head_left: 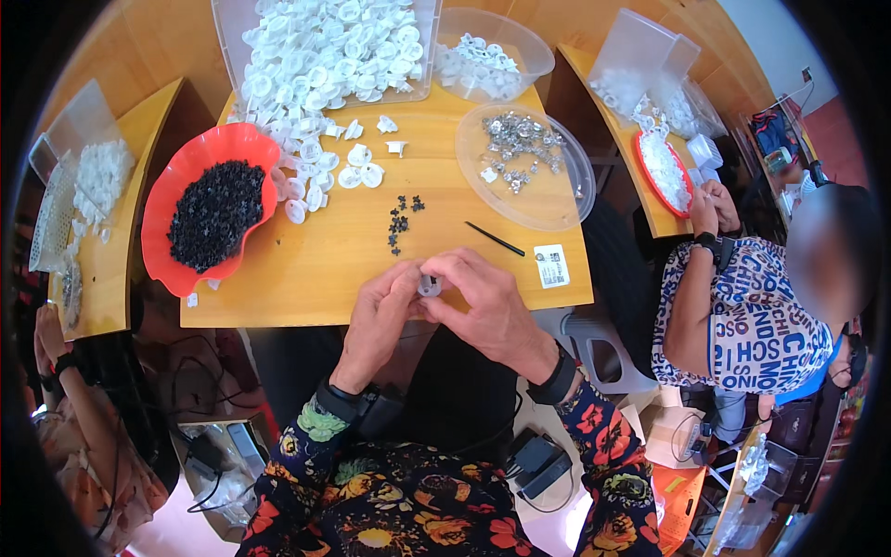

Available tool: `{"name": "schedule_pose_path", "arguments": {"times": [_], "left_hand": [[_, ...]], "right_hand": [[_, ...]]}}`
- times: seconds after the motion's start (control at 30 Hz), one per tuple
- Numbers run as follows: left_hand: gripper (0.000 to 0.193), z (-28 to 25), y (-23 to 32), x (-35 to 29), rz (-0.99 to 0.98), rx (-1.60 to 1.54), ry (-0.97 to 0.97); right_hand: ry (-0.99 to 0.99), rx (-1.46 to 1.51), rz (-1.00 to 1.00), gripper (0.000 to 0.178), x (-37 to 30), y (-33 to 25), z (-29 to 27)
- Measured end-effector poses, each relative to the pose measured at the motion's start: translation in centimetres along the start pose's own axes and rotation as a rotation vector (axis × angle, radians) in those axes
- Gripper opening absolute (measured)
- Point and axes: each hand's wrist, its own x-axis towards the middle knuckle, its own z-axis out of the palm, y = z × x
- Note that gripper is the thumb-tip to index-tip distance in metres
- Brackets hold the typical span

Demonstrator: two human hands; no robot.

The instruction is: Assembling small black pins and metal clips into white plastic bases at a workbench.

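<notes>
My left hand point(379, 316) and my right hand point(487, 311) meet at the near edge of the table, both closed. Between their fingertips they pinch a small round whitish plastic part point(429, 286), mostly covered by the fingers. Just beyond the hands, several tiny black plastic pieces point(398, 224) lie loose on the wood. A thin black stick point(495, 239) rests to their right. Farther left stands a red scalloped bowl point(158, 234) filled with similar black pieces. White cup-shaped plastic parts point(360, 174) spread across the table behind it.
A clear bin point(429, 56) heaped with white parts stands at the back, beside a clear round tub point(534, 60). Small metallic pieces lie in a clear shallow dish point(475, 197). A printed label point(552, 266) sits at the right edge. Co-workers point(742, 306) sit on both sides.
</notes>
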Motion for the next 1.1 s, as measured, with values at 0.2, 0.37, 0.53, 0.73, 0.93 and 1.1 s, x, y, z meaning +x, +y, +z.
{"name": "schedule_pose_path", "arguments": {"times": [0.2,0.37,0.53,0.73,0.93,1.1], "left_hand": [[0.029,0.2,-0.1,-0.1,0.055,0.117,0.018],[0.027,0.0,-0.1,-0.2,0.075,0.225,0.037],[0.027,-0.3,-0.9,-0.1,0.108,0.28,0.03],[0.028,0.2,-0.7,0.0,0.113,0.3,0.061],[0.027,0.4,-0.5,-0.2,0.123,0.358,0.079],[0.028,0.0,-0.4,-0.1,0.135,0.418,0.035]], "right_hand": [[-0.05,-0.037,0.032,0.031,0.1,-0.1,0.3],[-0.047,-0.161,0.029,0.029,0.1,-0.3,0.5],[-0.075,-0.167,0.042,0.03,0.1,-0.4,0.4],[-0.048,-0.169,0.057,0.032,-0.1,-0.3,0.7],[-0.049,-0.089,0.089,0.03,-0.1,0.3,0.8],[-0.071,0.009,0.126,0.028,0.0,0.6,0.5]]}}
